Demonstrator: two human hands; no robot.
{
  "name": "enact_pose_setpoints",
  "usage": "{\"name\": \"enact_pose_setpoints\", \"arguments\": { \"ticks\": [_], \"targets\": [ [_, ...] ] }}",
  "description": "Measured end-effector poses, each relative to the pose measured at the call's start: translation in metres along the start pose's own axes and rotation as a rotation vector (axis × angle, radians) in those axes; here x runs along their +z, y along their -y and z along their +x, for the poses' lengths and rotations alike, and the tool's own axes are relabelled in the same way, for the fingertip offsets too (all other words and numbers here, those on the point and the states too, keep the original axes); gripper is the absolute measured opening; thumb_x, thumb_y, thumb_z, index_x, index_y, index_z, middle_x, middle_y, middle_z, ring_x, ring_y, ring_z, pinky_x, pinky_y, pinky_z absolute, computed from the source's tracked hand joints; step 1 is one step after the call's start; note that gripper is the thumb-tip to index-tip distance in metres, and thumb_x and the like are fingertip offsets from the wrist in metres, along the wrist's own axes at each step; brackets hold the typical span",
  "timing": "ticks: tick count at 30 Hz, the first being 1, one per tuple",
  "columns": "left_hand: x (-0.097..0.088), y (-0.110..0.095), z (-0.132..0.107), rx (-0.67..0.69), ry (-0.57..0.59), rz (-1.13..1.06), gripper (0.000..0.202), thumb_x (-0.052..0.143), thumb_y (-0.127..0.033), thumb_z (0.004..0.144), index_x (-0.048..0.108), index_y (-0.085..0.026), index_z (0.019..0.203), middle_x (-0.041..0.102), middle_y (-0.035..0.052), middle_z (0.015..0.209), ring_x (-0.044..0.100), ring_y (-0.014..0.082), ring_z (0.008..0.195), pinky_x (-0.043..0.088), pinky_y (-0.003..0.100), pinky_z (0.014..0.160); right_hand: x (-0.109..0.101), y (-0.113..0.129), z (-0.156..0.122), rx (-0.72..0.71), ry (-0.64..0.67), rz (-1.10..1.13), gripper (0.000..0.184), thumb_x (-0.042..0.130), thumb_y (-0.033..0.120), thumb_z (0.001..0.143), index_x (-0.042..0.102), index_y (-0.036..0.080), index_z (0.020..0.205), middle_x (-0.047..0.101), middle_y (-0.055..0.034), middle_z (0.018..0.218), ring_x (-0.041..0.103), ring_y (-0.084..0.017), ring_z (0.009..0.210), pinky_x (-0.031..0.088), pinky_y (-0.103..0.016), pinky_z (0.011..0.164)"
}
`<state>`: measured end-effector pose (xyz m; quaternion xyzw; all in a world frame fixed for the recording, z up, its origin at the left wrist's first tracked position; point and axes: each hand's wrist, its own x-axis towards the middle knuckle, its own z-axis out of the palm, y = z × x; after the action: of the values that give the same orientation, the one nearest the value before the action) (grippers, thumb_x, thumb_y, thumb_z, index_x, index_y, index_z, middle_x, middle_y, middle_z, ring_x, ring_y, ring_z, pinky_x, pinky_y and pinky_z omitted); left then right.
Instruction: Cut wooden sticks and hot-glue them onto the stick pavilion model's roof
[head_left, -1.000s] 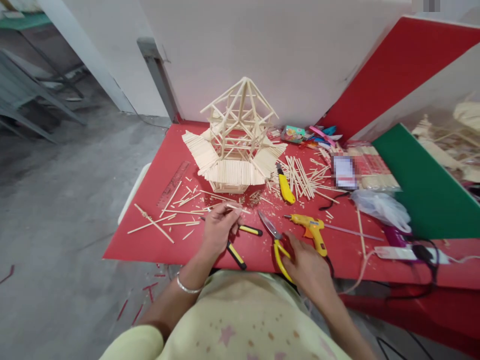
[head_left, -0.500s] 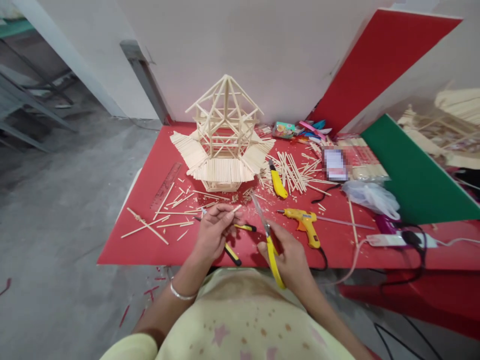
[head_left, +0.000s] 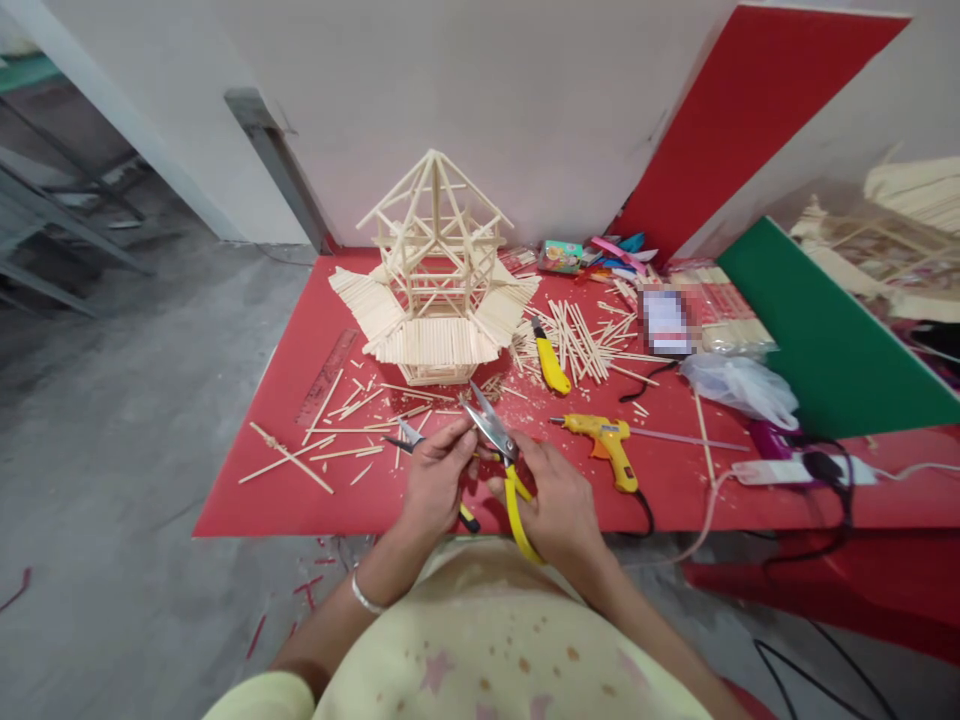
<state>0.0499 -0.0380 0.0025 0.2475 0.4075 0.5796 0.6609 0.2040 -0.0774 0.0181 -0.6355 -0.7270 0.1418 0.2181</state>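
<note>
My right hand (head_left: 559,495) grips a pair of scissors (head_left: 491,428) with yellow handles. Its blades are parted and reach to the fingertips of my left hand (head_left: 439,478). Those fingers are pinched together on a short wooden stick, mostly hidden now behind fingers and blades. Just beyond both hands stands a model pavilion (head_left: 435,345) of pale sticks, with an open-frame peaked top and slatted lower roof panels. Under my left hand lie pliers (head_left: 469,517) with black and yellow handles, partly covered.
On the red board (head_left: 247,500) lie loose sticks (head_left: 581,340), a yellow cutter knife (head_left: 551,362), a clear ruler (head_left: 326,378) and a yellow glue gun (head_left: 604,440) with its cord. Further right are a phone (head_left: 667,322), a plastic bag (head_left: 742,388) and a power strip (head_left: 780,472).
The scissors have swung left and their blades have parted, coming up to the stick in my left fingers. Both hands are closer together. The view has shifted slightly.
</note>
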Motion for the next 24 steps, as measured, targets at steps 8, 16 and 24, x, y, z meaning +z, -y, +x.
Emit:
{"name": "enact_pose_setpoints", "arguments": {
  "ticks": [8,16,24],
  "targets": [
    [-0.008,-0.007,0.001,0.184,0.019,0.334,0.012,0.075,-0.030,0.080,0.077,-0.019,0.083,0.072,0.0012,0.077,0.063,0.0106,0.064,0.051,0.021,0.062,0.001,0.002,-0.002,0.006,0.031,-0.052,0.051,0.054,0.046,0.091,0.050,0.024,0.137,0.064,-0.0099,0.112,0.064,-0.024,0.091,0.047,-0.032,0.072],
    [-0.008,-0.018,-0.005,0.520,0.019,0.644,0.011,0.068,-0.022,0.084,0.079,-0.023,0.084,0.072,0.0026,0.079,0.065,0.0147,0.071,0.053,0.025,0.067,0.000,0.008,-0.001,0.027,0.086,-0.030,0.049,0.057,0.047,0.090,0.053,0.023,0.132,0.067,-0.0089,0.107,0.066,-0.025,0.092,0.047,-0.032,0.072],
    [-0.022,-0.004,-0.016,0.432,-0.089,0.636,0.012,0.070,-0.024,0.083,0.080,-0.025,0.088,0.070,0.0023,0.072,0.064,0.0162,0.066,0.053,0.027,0.065,0.020,0.005,-0.007,0.035,0.170,0.052,0.041,0.053,0.045,0.093,0.058,0.023,0.128,0.072,-0.0072,0.105,0.069,-0.023,0.091,0.047,-0.029,0.076]
  ]
}}
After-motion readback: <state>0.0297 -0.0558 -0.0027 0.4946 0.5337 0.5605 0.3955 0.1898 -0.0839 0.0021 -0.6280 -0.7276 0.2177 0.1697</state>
